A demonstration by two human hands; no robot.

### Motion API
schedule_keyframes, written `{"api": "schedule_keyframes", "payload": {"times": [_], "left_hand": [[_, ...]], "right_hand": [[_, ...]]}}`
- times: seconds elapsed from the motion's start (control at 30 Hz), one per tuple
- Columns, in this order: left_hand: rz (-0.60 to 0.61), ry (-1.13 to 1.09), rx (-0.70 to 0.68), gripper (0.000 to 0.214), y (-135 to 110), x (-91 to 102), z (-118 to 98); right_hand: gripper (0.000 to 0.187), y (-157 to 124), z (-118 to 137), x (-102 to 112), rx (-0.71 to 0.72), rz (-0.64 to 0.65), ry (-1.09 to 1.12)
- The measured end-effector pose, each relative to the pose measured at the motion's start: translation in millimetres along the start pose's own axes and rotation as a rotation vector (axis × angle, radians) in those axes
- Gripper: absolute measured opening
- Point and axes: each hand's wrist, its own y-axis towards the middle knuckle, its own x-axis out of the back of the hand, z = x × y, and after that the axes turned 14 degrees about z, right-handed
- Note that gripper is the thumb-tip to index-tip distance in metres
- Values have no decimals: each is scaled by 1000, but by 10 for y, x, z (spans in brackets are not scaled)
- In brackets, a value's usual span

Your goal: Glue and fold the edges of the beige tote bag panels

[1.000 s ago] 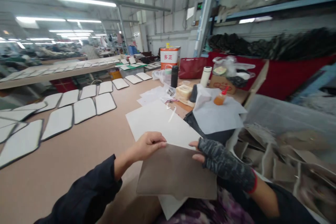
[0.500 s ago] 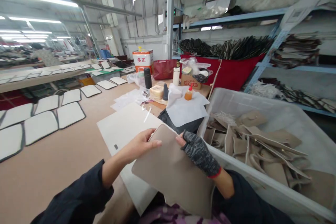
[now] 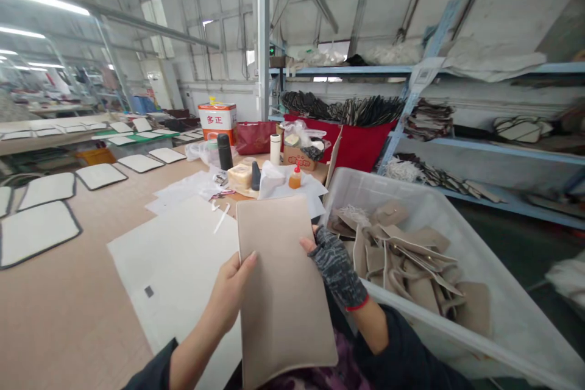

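Observation:
A flat beige leather-like panel (image 3: 286,292) with rounded corners stands tilted up in front of me, its lower end near my lap. My bare left hand (image 3: 231,292) grips its left edge, thumb on the face and fingers hidden behind. On the opposite edge, my right hand (image 3: 338,262), in a dark grey fingerless glove with a red cuff, pinches the panel with the thumb in front. Behind it lies a large white sheet (image 3: 183,268) with a small dark mark. To the right, a translucent white plastic bin (image 3: 493,237) holds a heap of similar beige pieces (image 3: 411,256).
White panels with dark edging (image 3: 39,231) lie in rows on the table (image 3: 91,317). Toward the back are a black bottle (image 3: 224,151), a white bottle (image 3: 275,149), an orange glue bottle (image 3: 295,177) and a large can (image 3: 217,120). Blue shelves (image 3: 503,149) stand behind the bin.
The panel has turned more upright and squarely toward me. My left hand has shifted from its top corner down to the left edge. The view has swung right.

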Motion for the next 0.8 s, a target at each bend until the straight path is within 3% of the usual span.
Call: {"api": "schedule_keyframes", "payload": {"times": [0.13, 0.23, 0.33, 0.53, 0.63, 0.8], "left_hand": [[-25, 183, -12, 43, 55, -54, -85], [-22, 324, -19, 40, 84, -104, -116], [-3, 421, -28, 37, 174, -159, -111], [63, 492, -8, 37, 457, -307, -95], [112, 461, 8, 37, 593, -436, -110], [235, 444, 64, 38, 865, -713, -99]], "right_hand": [[32, 34, -110, 200, 74, -76, -532], [37, 63, -191, 275, 177, -87, -710], [37, 61, -278, 310, 207, -80, -708], [30, 57, -627, 496, 136, -38, -605], [25, 61, -787, 641, 38, -79, -541], [32, 36, -955, 920, -120, -162, -477]]}}
